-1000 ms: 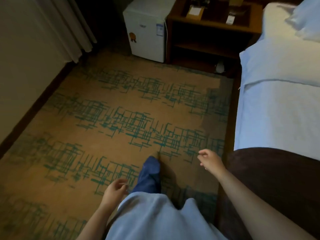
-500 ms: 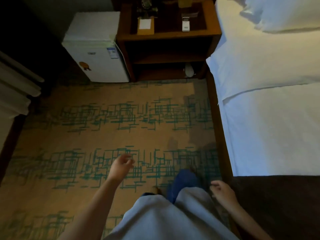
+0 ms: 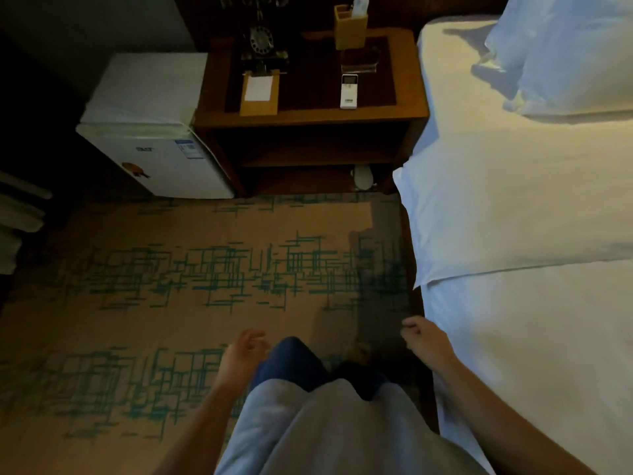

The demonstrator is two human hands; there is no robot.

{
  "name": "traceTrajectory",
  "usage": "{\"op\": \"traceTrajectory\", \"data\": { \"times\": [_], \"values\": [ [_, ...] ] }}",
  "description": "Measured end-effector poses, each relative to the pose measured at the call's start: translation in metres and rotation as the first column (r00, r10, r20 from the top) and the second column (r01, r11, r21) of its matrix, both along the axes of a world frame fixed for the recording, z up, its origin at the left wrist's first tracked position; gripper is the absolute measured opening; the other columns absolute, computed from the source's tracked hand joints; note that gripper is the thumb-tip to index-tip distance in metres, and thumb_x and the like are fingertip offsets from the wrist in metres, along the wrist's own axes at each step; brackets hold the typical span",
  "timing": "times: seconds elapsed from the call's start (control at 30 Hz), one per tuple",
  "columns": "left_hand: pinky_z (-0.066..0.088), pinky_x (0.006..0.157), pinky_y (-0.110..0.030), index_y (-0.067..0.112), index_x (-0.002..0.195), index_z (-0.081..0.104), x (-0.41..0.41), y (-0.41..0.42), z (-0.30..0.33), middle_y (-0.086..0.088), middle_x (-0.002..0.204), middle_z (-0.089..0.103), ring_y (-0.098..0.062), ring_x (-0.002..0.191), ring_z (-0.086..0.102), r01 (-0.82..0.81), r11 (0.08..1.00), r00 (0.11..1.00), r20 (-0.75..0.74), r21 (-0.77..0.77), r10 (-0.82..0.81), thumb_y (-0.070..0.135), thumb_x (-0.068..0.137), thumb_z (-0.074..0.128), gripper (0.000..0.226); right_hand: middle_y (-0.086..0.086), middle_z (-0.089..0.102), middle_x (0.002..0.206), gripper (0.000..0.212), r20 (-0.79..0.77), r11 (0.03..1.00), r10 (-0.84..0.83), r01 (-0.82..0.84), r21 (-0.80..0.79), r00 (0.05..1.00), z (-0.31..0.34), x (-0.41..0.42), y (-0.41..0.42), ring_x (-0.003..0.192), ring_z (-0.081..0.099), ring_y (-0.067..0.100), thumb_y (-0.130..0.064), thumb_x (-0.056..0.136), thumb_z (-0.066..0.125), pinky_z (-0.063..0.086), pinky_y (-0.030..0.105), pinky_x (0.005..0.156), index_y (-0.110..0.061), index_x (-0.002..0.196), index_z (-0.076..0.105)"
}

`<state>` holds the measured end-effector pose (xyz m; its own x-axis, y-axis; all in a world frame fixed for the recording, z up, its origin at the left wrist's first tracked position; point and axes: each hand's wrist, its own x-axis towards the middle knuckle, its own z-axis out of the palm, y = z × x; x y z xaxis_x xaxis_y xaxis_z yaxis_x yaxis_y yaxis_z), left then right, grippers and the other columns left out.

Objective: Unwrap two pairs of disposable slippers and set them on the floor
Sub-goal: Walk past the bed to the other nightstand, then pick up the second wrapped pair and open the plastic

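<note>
Two bare hands hang over the patterned carpet (image 3: 171, 303), each with loosely curled fingers and holding nothing: the left hand (image 3: 239, 354) beside a blue trouser leg, the right hand (image 3: 424, 341) at the bed's (image 3: 513, 217) edge. One white slipper-like shape (image 3: 362, 176), too dim to identify, sits on the wooden nightstand's (image 3: 308, 114) lower shelf. On top: one remote (image 3: 349, 90), one notepad (image 3: 258, 94), one dial telephone (image 3: 262, 39). One boxy white minifridge (image 3: 150, 132) stands alongside.

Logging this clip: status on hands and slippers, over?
Left hand and right hand empty, fingers loosely curled. No slippers in view. Carpet ahead, nightstand beyond.
</note>
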<state>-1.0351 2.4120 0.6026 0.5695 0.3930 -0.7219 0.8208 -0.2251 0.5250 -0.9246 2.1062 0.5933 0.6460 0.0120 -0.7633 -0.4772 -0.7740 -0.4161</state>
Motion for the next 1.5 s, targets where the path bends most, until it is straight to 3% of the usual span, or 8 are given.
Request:
{"op": "traceTrajectory", "data": {
  "times": [0.13,0.47,0.6,0.73,1.03,1.17,1.27,1.5],
  "values": [
    [0.051,0.078,-0.048,0.023,0.094,0.056,0.027,0.018,-0.030,-0.017,0.095,0.069,-0.036,0.086,0.065,0.051,0.998,0.991,-0.123,-0.040,-0.055,0.030,0.071,0.055,0.024,0.005,0.059,0.103,0.036,0.007,0.998,-0.030,0.029,0.053,1.000,0.003,0.082,0.023,0.104,0.060,0.026,-0.026,0.092,0.050,0.044,0.031,0.085,-0.014,0.125,0.052],
    [0.047,0.065,-0.031,0.021,0.077,0.055,0.211,0.083,-0.043,-0.011,0.079,0.060,-0.029,0.079,0.058,0.179,0.976,0.969,-0.147,-0.122,-0.196,-0.004,0.088,0.050,0.028,0.003,0.061,0.095,0.032,-0.022,0.978,-0.199,0.200,0.066,0.980,-0.021,0.206,0.079,0.085,0.060,0.019,-0.024,0.092,0.049,0.045,0.026,0.071,-0.014,0.122,0.054],
    [0.047,0.087,-0.039,0.026,0.085,0.055,0.300,0.109,-0.066,-0.011,0.098,0.063,-0.029,0.095,0.060,0.236,0.967,0.963,-0.111,-0.098,-0.246,0.010,0.090,0.051,0.017,0.001,0.058,0.076,0.028,-0.009,0.966,-0.252,0.252,0.062,0.968,-0.049,0.234,0.096,0.072,0.058,0.020,-0.017,0.092,0.049,0.041,0.020,0.058,-0.008,0.117,0.056],
    [0.049,0.088,-0.043,0.021,0.094,0.057,0.385,0.120,-0.113,-0.013,0.103,0.066,-0.030,0.092,0.063,0.246,0.969,0.969,-0.037,-0.012,-0.246,0.021,0.086,0.054,0.008,0.005,0.059,0.079,0.027,-0.092,0.957,-0.278,0.284,0.058,0.956,-0.105,0.257,0.106,0.083,0.064,0.031,-0.017,0.092,0.047,0.042,0.028,0.062,-0.011,0.117,0.056],
    [0.044,0.065,-0.015,0.031,0.101,0.055,0.472,0.099,-0.277,0.012,0.086,0.063,-0.012,0.083,0.060,0.264,0.950,0.936,0.193,0.166,-0.294,0.024,0.084,0.054,0.019,0.006,0.054,0.074,0.032,-0.207,0.983,-0.155,0.172,0.066,0.966,-0.300,0.331,0.107,0.048,0.041,0.015,-0.019,0.094,0.043,0.032,0.026,0.051,-0.014,0.125,0.051],
    [0.038,0.094,-0.028,0.019,0.123,0.053,0.482,0.090,-0.366,-0.003,0.124,0.055,-0.023,0.115,0.052,0.447,0.842,0.854,0.135,0.303,-0.502,0.022,0.082,0.058,0.042,-0.013,0.048,0.072,0.036,-0.031,0.990,-0.136,0.137,0.027,0.990,-0.386,0.371,0.107,0.063,0.047,0.003,-0.017,0.091,0.051,0.044,0.026,0.072,-0.012,0.126,0.052],
    [0.034,0.102,-0.031,0.015,0.126,0.051,0.494,0.089,-0.437,-0.008,0.131,0.051,-0.027,0.122,0.047,0.572,0.693,0.733,0.105,0.439,-0.672,0.033,0.075,0.050,0.055,0.000,0.053,0.069,0.036,0.045,0.999,-0.029,0.028,0.018,0.999,-0.448,0.403,0.111,0.064,0.056,0.025,-0.019,0.092,0.049,0.047,0.041,0.070,-0.012,0.127,0.050],
    [0.033,0.107,-0.047,0.018,0.137,0.038,0.539,0.066,-0.603,-0.012,0.146,0.037,-0.031,0.133,0.037,0.569,0.479,0.600,0.060,0.669,-0.798,0.036,0.082,0.056,0.061,0.010,0.048,0.127,0.050,0.406,0.987,0.087,-0.023,-0.160,0.910,-0.590,0.471,0.124,0.115,0.050,0.028,-0.025,0.084,0.059,0.047,0.040,0.095,-0.020,0.132,0.045]
  ]
}}
